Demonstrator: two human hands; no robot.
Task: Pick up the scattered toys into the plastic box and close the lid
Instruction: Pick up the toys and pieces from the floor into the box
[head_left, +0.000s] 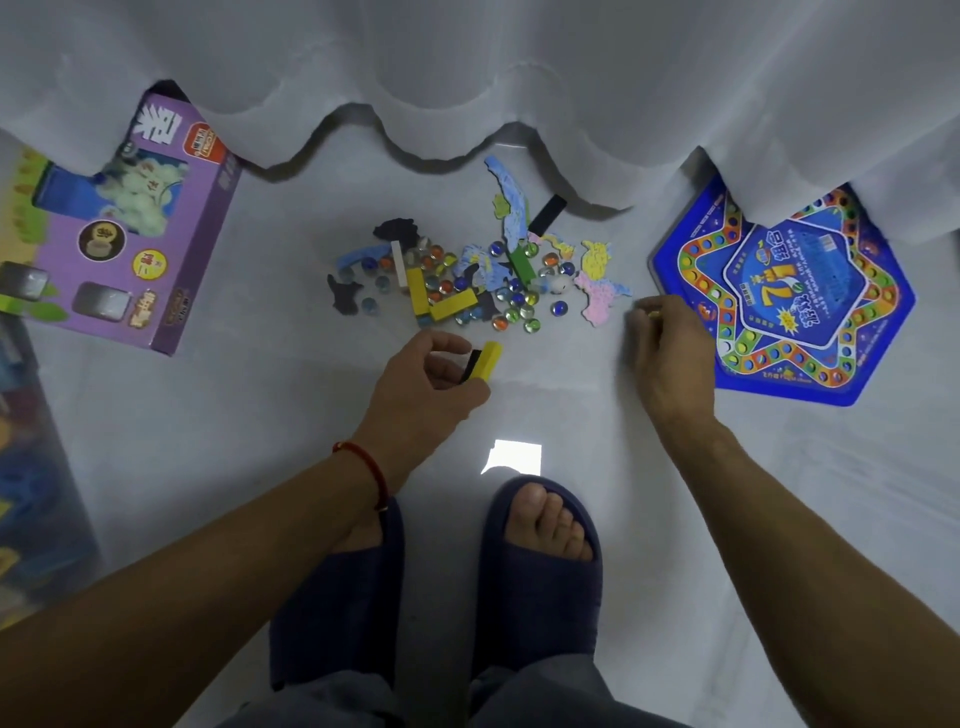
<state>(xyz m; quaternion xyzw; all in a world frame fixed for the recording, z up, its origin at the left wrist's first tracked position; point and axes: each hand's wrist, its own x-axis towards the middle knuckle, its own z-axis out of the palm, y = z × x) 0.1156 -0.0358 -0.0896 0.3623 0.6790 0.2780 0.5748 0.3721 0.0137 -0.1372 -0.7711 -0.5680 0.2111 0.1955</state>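
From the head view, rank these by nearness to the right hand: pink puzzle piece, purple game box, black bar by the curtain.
From the right hand:
1. Pink puzzle piece, just to its left.
2. Black bar, farther up by the curtain.
3. Purple game box, far left.

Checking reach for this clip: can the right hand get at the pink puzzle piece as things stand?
Probably yes. The right hand rests on the floor just beside the pink puzzle piece, with only bare floor between them. Its fingers already seem to pinch something small, which might hinder a grasp.

White curtain (519, 67) — dark slippers (540, 566).
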